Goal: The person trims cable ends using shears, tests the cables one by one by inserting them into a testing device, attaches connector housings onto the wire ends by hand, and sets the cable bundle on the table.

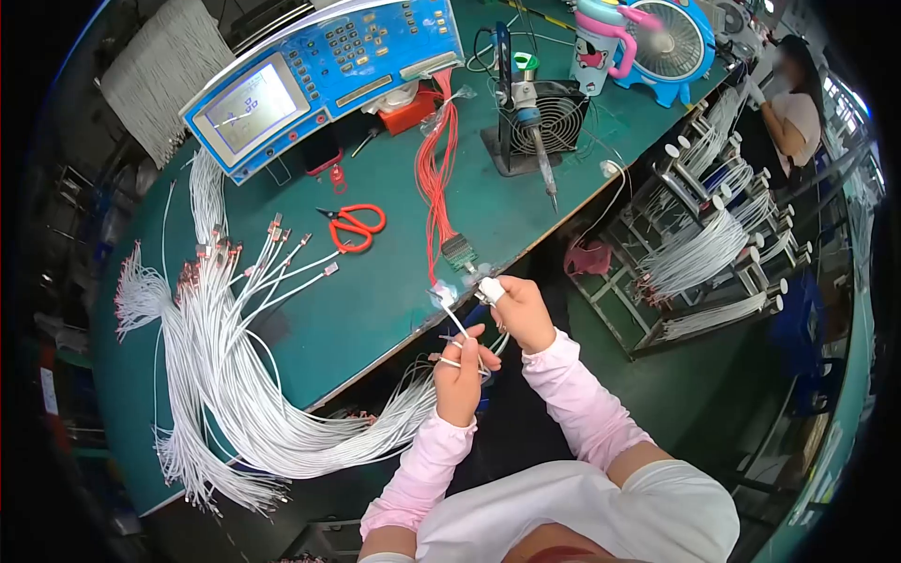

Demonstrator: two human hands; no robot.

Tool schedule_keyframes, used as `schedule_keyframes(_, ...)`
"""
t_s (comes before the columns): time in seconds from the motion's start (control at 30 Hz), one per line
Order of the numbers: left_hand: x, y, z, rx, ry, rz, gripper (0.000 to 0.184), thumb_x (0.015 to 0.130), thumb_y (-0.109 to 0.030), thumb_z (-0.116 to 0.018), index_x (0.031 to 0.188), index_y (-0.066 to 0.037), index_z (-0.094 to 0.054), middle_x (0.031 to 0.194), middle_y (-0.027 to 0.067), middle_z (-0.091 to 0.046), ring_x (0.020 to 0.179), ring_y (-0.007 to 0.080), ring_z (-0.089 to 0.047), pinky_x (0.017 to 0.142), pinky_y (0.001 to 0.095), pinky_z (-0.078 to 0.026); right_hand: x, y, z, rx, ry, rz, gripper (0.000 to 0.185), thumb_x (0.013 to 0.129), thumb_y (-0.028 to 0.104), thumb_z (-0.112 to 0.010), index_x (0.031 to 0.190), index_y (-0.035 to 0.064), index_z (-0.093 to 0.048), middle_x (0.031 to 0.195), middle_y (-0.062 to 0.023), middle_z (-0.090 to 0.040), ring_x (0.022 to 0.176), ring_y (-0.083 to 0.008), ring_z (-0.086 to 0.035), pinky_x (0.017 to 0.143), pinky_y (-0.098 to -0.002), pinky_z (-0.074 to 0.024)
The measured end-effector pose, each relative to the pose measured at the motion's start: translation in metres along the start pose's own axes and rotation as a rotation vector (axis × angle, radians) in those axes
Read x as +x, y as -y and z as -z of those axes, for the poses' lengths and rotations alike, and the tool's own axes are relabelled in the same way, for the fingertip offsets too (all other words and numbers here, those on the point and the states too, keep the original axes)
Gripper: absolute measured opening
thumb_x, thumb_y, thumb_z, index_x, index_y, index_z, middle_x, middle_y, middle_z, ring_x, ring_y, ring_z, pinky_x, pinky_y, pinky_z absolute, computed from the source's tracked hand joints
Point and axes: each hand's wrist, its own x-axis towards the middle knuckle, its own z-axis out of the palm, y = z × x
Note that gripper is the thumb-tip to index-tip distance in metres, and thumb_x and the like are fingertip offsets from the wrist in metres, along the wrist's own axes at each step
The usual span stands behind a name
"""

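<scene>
At the front edge of the green table, my left hand (458, 377) has its fingers closed around a thin white cable (456, 322). That cable runs up to a small connector fixture (442, 296) at the table edge. My right hand (526, 315), just to the right, pinches a white plug (491, 290) close to a small green circuit board (460, 251). Red wires (434, 178) lead from the board back to a blue tester (361, 56) with a lit screen. The exact contact between plug and board is too small to make out.
A large bundle of white cables (225, 347) spreads over the table's left side. Red-handled scissors (357, 228) lie behind it. A soldering iron (535, 131), a cup (593, 52) and a blue fan (664, 42) stand at the back. Cable racks (699, 249) and another person (793, 108) are at right.
</scene>
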Motion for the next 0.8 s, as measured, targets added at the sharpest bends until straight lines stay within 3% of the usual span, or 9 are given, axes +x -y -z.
schedule_keyframes(0.17, 0.003, 0.0, 0.005, -0.02, 0.005, 0.01, 0.025, 0.09, -0.021, -0.039, 0.099, 0.0, -0.05, 0.063, 0.0043, -0.057, 0.052, 0.0073, -0.052, 0.042, 0.0167, -0.03, 0.003, 0.004, -0.009, -0.03, -0.068, 0.014, 0.02, 0.082, 0.011, -0.048, 0.068, -0.0002, -0.054, 0.048, -0.0002, -0.045, 0.041, -0.0061, -0.042, 0.037, -0.0214, -0.032)
schedule_keyframes(0.33, 0.003, 0.013, -0.001, 0.069, 0.134, -0.035, 0.022, 0.09, -0.016, -0.04, 0.095, 0.002, -0.05, 0.067, 0.008, -0.058, 0.056, 0.0121, -0.054, 0.055, 0.0222, -0.043, 0.004, 0.003, -0.001, -0.133, -0.042, 0.05, 0.019, 0.081, 0.011, -0.049, 0.069, -0.0024, -0.055, 0.051, -0.0039, -0.052, 0.045, -0.009, -0.049, 0.041, -0.0236, -0.038)
schedule_keyframes(0.4, 0.0, 0.009, -0.002, 0.141, 0.162, -0.059, 0.021, 0.089, -0.014, -0.041, 0.094, 0.003, -0.051, 0.067, 0.0076, -0.058, 0.057, 0.0114, -0.054, 0.055, 0.0218, -0.043, 0.001, 0.012, 0.004, -0.485, -0.164, 0.442, 0.015, 0.08, 0.012, -0.052, 0.078, -0.0017, -0.056, 0.055, -0.0058, -0.055, 0.05, -0.0124, -0.054, 0.048, -0.0247, -0.043)
schedule_keyframes(0.43, -0.002, 0.007, 0.0, 0.177, 0.181, -0.076, 0.02, 0.089, -0.014, -0.041, 0.093, 0.003, -0.052, 0.067, 0.0075, -0.057, 0.057, 0.0114, -0.054, 0.055, 0.0217, -0.043, -0.002, 0.015, 0.007, -0.342, -0.118, 0.38, 0.016, 0.079, 0.013, -0.055, 0.088, 0.0001, -0.056, 0.067, -0.009, -0.059, 0.062, -0.0159, -0.058, 0.058, -0.0264, -0.0457)
schedule_keyframes(0.47, -0.003, 0.006, 0.002, 0.214, 0.179, -0.098, 0.019, 0.089, -0.013, -0.042, 0.091, 0.003, -0.053, 0.068, 0.0068, -0.058, 0.058, 0.0109, -0.055, 0.054, 0.0215, -0.043, -0.004, 0.021, 0.009, -0.354, -0.058, 0.503, 0.021, 0.077, 0.011, -0.057, 0.095, 0.0003, -0.054, 0.076, -0.011, -0.06, 0.069, -0.0179, -0.058, 0.063, -0.0275, -0.0452)
schedule_keyframes(0.53, -0.003, 0.009, 0.001, 0.234, 0.163, -0.118, 0.019, 0.089, -0.013, -0.043, 0.09, 0.002, -0.053, 0.068, 0.0064, -0.058, 0.058, 0.0109, -0.055, 0.055, 0.0216, -0.043, -0.023, 0.05, -0.002, -0.5, 0.087, 0.634, 0.02, 0.074, 0.008, -0.059, 0.091, -0.001, -0.055, 0.082, -0.0127, -0.059, 0.074, -0.0221, -0.057, 0.066, -0.0295, -0.0445)
schedule_keyframes(0.57, -0.004, 0.011, 0.002, 0.274, 0.181, -0.113, 0.019, 0.089, -0.013, -0.043, 0.09, 0.002, -0.054, 0.068, 0.0061, -0.057, 0.058, 0.0108, -0.055, 0.056, 0.0217, -0.044, -0.022, 0.045, 0.0, -0.628, 0.124, 0.752, 0.017, 0.072, 0.006, -0.06, 0.087, -0.0017, -0.057, 0.075, -0.0121, -0.057, 0.068, -0.0251, -0.055, 0.062, -0.0307, -0.0441)
schedule_keyframes(0.73, -0.004, 0.008, -0.001, 0.361, 0.15, -0.259, 0.019, 0.087, -0.011, -0.044, 0.091, 0.002, -0.056, 0.072, 0.0077, -0.059, 0.061, 0.0153, -0.057, 0.059, 0.0249, -0.045, -0.025, 0.034, 0.003, -0.509, -0.062, 0.587, 0.01, 0.075, 0.005, -0.055, 0.083, -0.001, -0.057, 0.064, -0.0112, -0.054, 0.057, -0.0237, -0.052, 0.051, -0.0305, -0.0405)
schedule_keyframes(0.8, 0.005, 0.004, 0.008, 0.689, -0.012, -0.597, 0.018, 0.085, -0.01, -0.046, 0.09, 0.001, -0.059, 0.078, 0.0096, -0.06, 0.068, 0.0218, -0.056, 0.063, 0.0286, -0.044, -0.017, 0.024, 0.007, -0.557, -0.194, 0.495, 0.008, 0.079, 0.006, -0.05, 0.079, -0.0014, -0.055, 0.063, -0.0111, -0.055, 0.055, -0.0203, -0.055, 0.049, -0.0285, -0.041)
